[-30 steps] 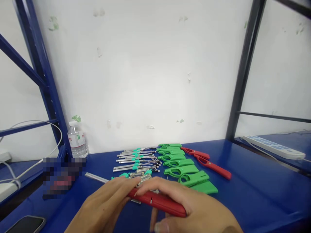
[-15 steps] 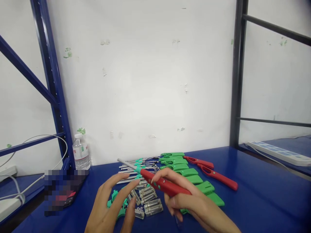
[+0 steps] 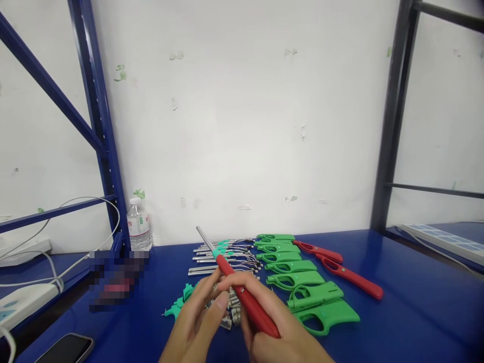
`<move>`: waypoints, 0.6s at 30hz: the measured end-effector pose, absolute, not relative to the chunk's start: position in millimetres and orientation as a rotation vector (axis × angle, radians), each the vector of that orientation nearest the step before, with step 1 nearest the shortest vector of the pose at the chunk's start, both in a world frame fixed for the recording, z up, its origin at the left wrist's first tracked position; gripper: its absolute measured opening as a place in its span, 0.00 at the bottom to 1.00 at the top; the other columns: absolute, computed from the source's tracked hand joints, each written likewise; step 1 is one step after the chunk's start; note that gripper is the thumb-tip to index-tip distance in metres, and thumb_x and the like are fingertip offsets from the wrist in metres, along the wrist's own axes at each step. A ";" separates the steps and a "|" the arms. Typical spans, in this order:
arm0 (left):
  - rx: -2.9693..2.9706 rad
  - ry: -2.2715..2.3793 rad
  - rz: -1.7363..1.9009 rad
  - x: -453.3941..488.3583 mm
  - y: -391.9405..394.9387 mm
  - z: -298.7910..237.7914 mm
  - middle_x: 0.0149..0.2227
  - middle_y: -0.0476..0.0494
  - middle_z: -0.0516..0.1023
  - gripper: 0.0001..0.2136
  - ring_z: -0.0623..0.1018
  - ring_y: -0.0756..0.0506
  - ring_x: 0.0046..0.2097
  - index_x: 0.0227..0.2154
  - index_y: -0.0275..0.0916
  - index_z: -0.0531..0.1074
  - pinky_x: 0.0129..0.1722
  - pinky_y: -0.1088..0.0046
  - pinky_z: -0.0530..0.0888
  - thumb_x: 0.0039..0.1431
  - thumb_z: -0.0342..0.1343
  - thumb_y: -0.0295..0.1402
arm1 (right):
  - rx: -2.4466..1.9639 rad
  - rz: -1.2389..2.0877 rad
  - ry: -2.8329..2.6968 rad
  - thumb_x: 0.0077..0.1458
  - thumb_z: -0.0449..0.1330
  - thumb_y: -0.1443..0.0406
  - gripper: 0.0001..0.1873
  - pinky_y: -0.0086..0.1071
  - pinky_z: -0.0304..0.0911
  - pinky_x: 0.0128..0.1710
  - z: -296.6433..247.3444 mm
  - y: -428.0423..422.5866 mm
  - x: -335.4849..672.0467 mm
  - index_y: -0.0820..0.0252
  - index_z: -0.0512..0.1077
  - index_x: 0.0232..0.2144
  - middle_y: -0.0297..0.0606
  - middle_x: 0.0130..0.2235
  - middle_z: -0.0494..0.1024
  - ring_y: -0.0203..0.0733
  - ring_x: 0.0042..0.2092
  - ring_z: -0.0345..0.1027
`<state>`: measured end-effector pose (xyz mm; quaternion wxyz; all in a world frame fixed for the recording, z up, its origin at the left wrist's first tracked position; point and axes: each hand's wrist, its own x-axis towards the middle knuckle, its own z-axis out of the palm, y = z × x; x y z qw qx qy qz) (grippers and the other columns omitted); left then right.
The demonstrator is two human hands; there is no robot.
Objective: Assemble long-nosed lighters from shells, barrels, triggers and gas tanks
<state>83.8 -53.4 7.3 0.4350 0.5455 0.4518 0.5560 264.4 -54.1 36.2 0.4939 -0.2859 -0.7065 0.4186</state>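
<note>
My right hand (image 3: 278,322) is closed around the red handle of a long-necked lighter (image 3: 260,317), whose metal tube tilts up to the left from a teal collar. Against the front of that handle, my left hand (image 3: 200,315) has its fingers and thumb drawn together; the exact contact is partly hidden. Beneath the hands are teal plastic parts (image 3: 176,307) and clear lighter tanks (image 3: 236,313), largely covered. Behind them lie several metal lighter tubes (image 3: 200,271) with wires. Green handle shells (image 3: 291,280) form a column to the right.
Two red lighter handles (image 3: 351,280) lie right of the green shells on the blue table (image 3: 412,327). A water bottle (image 3: 139,227) stands at back left. A phone (image 3: 68,349) is at front left, near power strips (image 3: 28,300) and cables. Shelf posts (image 3: 389,126) flank the wall.
My left hand has moved right, its spread fingers closing in at the lighter's front. The lighter has turned in my right hand and points more steeply upward. The view has shifted left.
</note>
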 end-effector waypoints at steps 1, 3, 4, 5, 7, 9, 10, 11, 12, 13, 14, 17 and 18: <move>1.375 1.123 1.393 81.8 -52.9 7.4 0.64 0.39 0.78 0.31 0.69 0.29 0.71 0.63 0.45 0.77 0.65 0.56 0.74 0.64 0.63 0.57 | -0.695 0.989 -1.731 0.41 0.57 0.73 0.29 0.36 0.68 0.41 36.4 -54.3 263.2 0.44 0.76 0.46 0.34 0.42 0.75 0.47 0.44 0.72; 1.415 1.093 1.376 80.9 -50.6 6.0 0.64 0.38 0.78 0.34 0.71 0.28 0.69 0.65 0.45 0.75 0.64 0.56 0.74 0.62 0.64 0.58 | -0.685 0.974 -1.751 0.43 0.57 0.72 0.28 0.38 0.70 0.45 33.9 -52.8 260.8 0.44 0.76 0.46 0.35 0.44 0.76 0.49 0.46 0.74; 1.433 1.062 1.351 82.0 -48.9 4.3 0.64 0.37 0.78 0.37 0.74 0.28 0.67 0.67 0.44 0.73 0.62 0.56 0.76 0.61 0.64 0.59 | -0.675 0.976 -1.757 0.44 0.58 0.72 0.27 0.39 0.71 0.47 31.2 -51.1 259.7 0.44 0.76 0.47 0.36 0.45 0.76 0.49 0.47 0.74; 1.445 1.023 1.321 84.0 -47.0 2.0 0.64 0.35 0.78 0.41 0.76 0.28 0.64 0.69 0.43 0.70 0.60 0.56 0.77 0.59 0.65 0.61 | -0.663 0.976 -1.762 0.45 0.58 0.71 0.26 0.41 0.71 0.49 27.6 -49.0 258.6 0.46 0.76 0.47 0.36 0.46 0.76 0.49 0.48 0.74; 1.453 0.923 1.251 89.5 -43.4 -3.9 0.62 0.31 0.79 0.50 0.80 0.28 0.59 0.73 0.40 0.62 0.56 0.56 0.78 0.55 0.66 0.64 | -0.650 0.953 -1.767 0.50 0.59 0.68 0.21 0.44 0.69 0.54 19.2 -44.6 256.9 0.48 0.75 0.47 0.38 0.47 0.76 0.50 0.50 0.74; 1.436 0.809 1.174 94.4 -40.9 -9.4 0.59 0.30 0.80 0.58 0.82 0.29 0.55 0.76 0.41 0.54 0.54 0.56 0.78 0.50 0.68 0.67 | -0.621 0.940 -1.772 0.53 0.60 0.64 0.17 0.43 0.69 0.53 11.1 -40.9 255.9 0.50 0.75 0.47 0.39 0.47 0.75 0.51 0.51 0.73; 1.428 0.764 1.134 95.9 -40.0 -11.2 0.58 0.31 0.81 0.60 0.83 0.29 0.53 0.77 0.42 0.51 0.52 0.56 0.78 0.48 0.69 0.67 | -0.594 0.951 -1.774 0.52 0.62 0.63 0.17 0.42 0.70 0.51 7.8 -39.5 255.6 0.50 0.75 0.46 0.40 0.47 0.74 0.51 0.50 0.73; 1.423 0.730 1.098 96.6 -39.1 -12.2 0.57 0.32 0.82 0.62 0.84 0.30 0.51 0.77 0.44 0.50 0.51 0.56 0.79 0.45 0.71 0.66 | -0.569 0.962 -1.775 0.51 0.63 0.63 0.17 0.40 0.71 0.48 5.3 -38.4 255.3 0.50 0.75 0.45 0.40 0.47 0.74 0.50 0.48 0.73; 1.420 0.705 1.066 96.5 -38.2 -12.5 0.55 0.34 0.82 0.64 0.85 0.31 0.49 0.77 0.45 0.48 0.50 0.57 0.79 0.43 0.73 0.65 | -0.550 0.963 -1.769 0.50 0.63 0.63 0.17 0.38 0.71 0.44 3.7 -37.5 255.1 0.50 0.75 0.44 0.40 0.47 0.73 0.49 0.46 0.73; 1.415 0.690 1.040 95.9 -37.0 -12.2 0.53 0.36 0.83 0.65 0.86 0.32 0.46 0.78 0.46 0.48 0.48 0.58 0.79 0.42 0.74 0.64 | -0.541 0.948 -1.758 0.48 0.64 0.63 0.16 0.36 0.71 0.40 3.0 -36.8 254.9 0.51 0.75 0.42 0.40 0.45 0.72 0.48 0.43 0.72; 1.404 0.686 1.023 95.0 -35.7 -11.5 0.50 0.37 0.84 0.65 0.86 0.33 0.44 0.78 0.47 0.47 0.47 0.59 0.80 0.42 0.75 0.63 | -0.546 0.925 -1.755 0.47 0.64 0.63 0.14 0.35 0.70 0.38 3.1 -36.3 254.7 0.52 0.74 0.40 0.39 0.43 0.71 0.47 0.41 0.71; 1.334 0.705 1.026 93.2 -31.2 -8.9 0.38 0.44 0.85 0.57 0.87 0.37 0.37 0.77 0.47 0.48 0.42 0.63 0.80 0.52 0.69 0.63 | -0.617 0.857 -1.793 0.45 0.63 0.61 0.09 0.34 0.67 0.35 6.3 -35.6 255.1 0.54 0.72 0.32 0.38 0.40 0.69 0.45 0.38 0.67; 1.318 0.712 1.046 93.5 -30.0 -8.4 0.34 0.46 0.84 0.53 0.87 0.38 0.35 0.77 0.48 0.49 0.40 0.64 0.80 0.57 0.66 0.62 | -0.640 0.843 -1.807 0.44 0.63 0.61 0.08 0.34 0.65 0.35 7.3 -35.6 255.5 0.54 0.70 0.30 0.37 0.39 0.68 0.44 0.37 0.66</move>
